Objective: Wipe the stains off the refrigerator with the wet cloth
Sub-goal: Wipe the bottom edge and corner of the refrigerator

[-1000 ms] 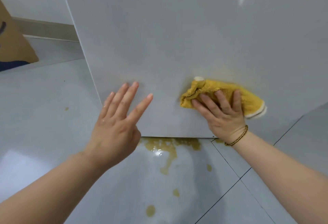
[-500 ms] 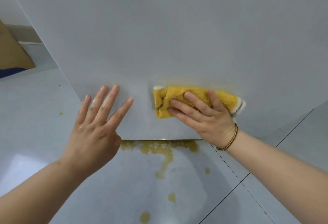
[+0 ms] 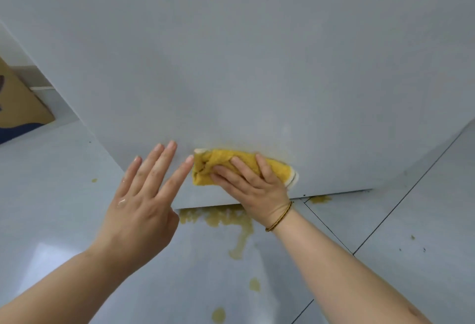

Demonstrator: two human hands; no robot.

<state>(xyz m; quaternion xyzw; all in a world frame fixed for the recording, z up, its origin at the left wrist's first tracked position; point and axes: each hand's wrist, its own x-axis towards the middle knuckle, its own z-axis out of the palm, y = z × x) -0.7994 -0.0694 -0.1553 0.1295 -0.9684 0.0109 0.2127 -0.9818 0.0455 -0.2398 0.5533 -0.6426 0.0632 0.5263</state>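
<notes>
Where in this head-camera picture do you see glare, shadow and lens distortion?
Head view: a glare streak at the top right of the refrigerator; a bright sheen at the lower left of the floor; a dim shadow across the floor's middle; the refrigerator's edges splay outward from wide-angle distortion.

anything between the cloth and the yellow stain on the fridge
Nothing visible. The right hand presses the cloth on the refrigerator, with the faint yellow stain right along its top edge. The left hand is beside the cloth's left end.
</notes>
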